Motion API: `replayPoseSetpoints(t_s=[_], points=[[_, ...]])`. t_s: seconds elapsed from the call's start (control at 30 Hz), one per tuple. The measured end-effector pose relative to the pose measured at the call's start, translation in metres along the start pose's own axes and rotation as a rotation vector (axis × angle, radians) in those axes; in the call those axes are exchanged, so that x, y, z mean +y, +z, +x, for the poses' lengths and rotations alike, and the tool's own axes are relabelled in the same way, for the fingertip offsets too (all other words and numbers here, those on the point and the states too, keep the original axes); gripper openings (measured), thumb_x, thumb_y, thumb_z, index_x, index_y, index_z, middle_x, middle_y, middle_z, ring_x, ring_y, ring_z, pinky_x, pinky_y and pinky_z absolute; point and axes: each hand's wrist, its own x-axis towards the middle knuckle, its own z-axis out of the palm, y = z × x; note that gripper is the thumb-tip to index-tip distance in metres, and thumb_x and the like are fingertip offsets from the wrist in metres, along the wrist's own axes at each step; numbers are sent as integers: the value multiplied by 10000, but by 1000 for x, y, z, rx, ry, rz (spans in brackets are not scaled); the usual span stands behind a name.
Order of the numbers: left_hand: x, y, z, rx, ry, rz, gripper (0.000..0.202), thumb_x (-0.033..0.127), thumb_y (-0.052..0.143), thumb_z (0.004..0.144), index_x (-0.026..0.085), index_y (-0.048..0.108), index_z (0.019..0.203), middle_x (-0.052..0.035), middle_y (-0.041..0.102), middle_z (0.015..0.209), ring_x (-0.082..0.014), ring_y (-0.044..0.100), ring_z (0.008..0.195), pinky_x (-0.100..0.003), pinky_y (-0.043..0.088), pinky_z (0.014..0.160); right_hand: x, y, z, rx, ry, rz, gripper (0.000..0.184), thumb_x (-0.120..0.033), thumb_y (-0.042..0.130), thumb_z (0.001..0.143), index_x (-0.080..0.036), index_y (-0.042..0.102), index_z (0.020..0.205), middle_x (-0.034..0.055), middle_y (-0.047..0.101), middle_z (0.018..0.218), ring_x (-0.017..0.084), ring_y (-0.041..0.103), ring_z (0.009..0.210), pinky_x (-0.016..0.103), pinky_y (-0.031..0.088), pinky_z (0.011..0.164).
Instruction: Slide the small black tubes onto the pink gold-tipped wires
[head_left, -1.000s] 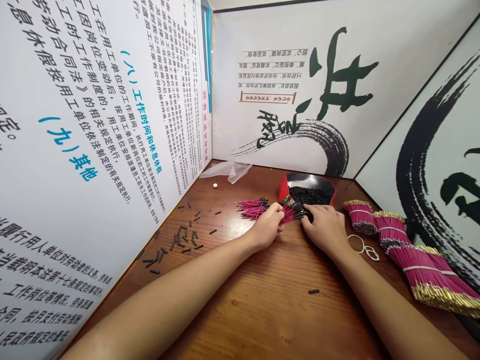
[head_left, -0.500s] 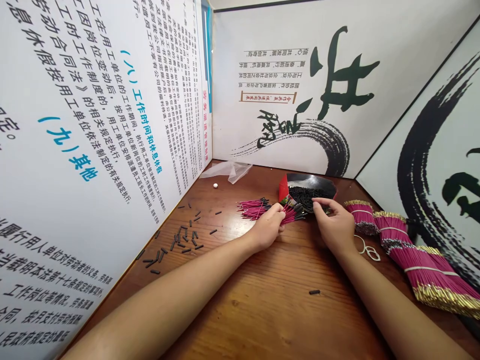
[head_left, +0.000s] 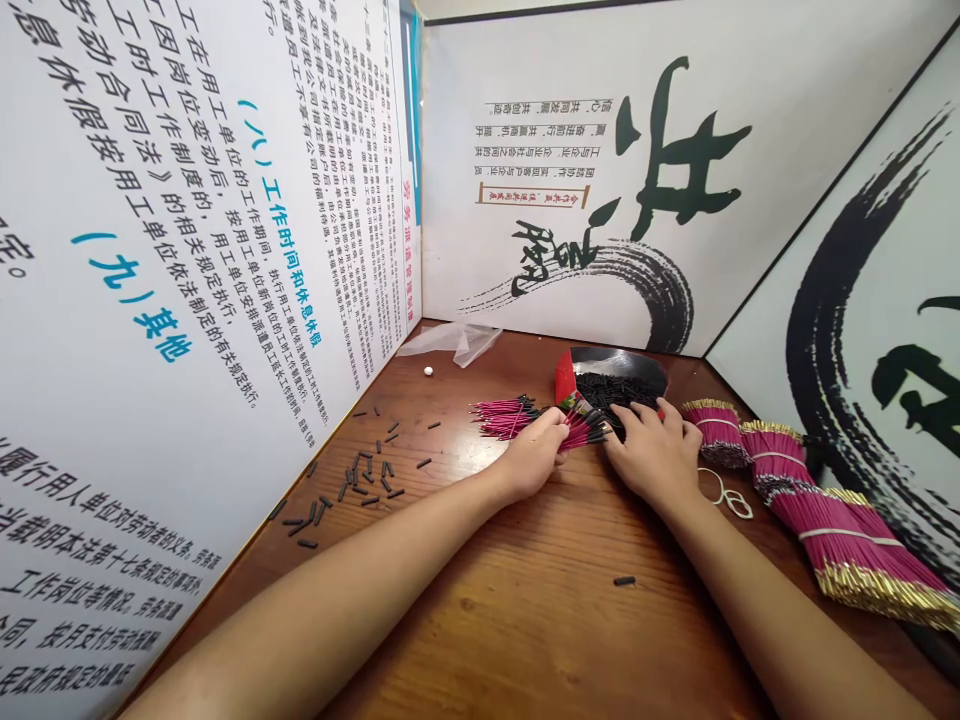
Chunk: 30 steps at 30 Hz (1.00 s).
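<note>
My left hand (head_left: 536, 455) is closed around a bundle of thin magenta wires (head_left: 504, 418), held just above the table. Black sleeves cover wire ends on the right side of the bundle, pointing at my right hand. My right hand (head_left: 656, 455) is at the near rim of a red and black box (head_left: 565, 376), its fingers spread and bent down over the contents. Short black tubes (head_left: 611, 390) fill that box. The thumb is close to the sleeved wire ends; whether a tube lies under the fingertips is hidden.
Loose black tubes (head_left: 367, 472) lie scattered at left, and a single tube (head_left: 624, 581) lies in front. Banded magenta wire bundles (head_left: 844, 530) line the right side, beside white rubber bands (head_left: 738, 503). A plastic bag (head_left: 457, 342) sits near the back panel (head_left: 540, 60).
My right hand has moved slightly left and down, from a thumb-and-finger pinch above the box to spread fingers at its near rim. My left hand stays on the wires.
</note>
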Motion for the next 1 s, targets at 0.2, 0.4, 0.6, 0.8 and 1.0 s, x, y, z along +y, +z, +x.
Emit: replayPoseSetpoints(t_s=[0.2,0.4,0.6,0.8,1.0], points=[[0,0,-1,-15,21,-9,156,207,331,936,203,329,780,72,275,625,-63,186,486,-168,165,459,-3,-8,0,-76,-68,-21,432,-440,425,894,-233,715,1137,75,703,1205,374,391,1319,539,249,1006],[-3,-1,0,-19,26,4,151,217,335,939,202,338,788,71,280,627,-67,196,494,-172,175,465,-3,-6,-1,-78,-94,21,380,-381,467,872,-204,716,1099,65,719,1177,350,481,1212,529,259,992],[0,0,-1,-13,22,24,155,224,343,939,201,341,786,68,296,637,-68,204,500,-175,186,474,-1,-2,1,-12,-84,83,413,-337,485,863,-146,687,1169,95,690,1236,338,489,1186,515,320,955],[1,0,-1,12,27,18,141,197,327,935,204,337,795,76,294,615,-66,204,488,-175,194,483,-1,-4,3,189,-85,300,400,-321,464,871,-154,692,1154,120,695,1212,329,540,1120,533,364,937],[-6,-2,3,89,26,129,109,247,355,930,217,342,826,73,347,605,-82,275,507,-184,243,505,-11,-16,5,267,130,869,306,-406,558,835,-194,745,953,91,745,953,250,636,893,424,472,836]])
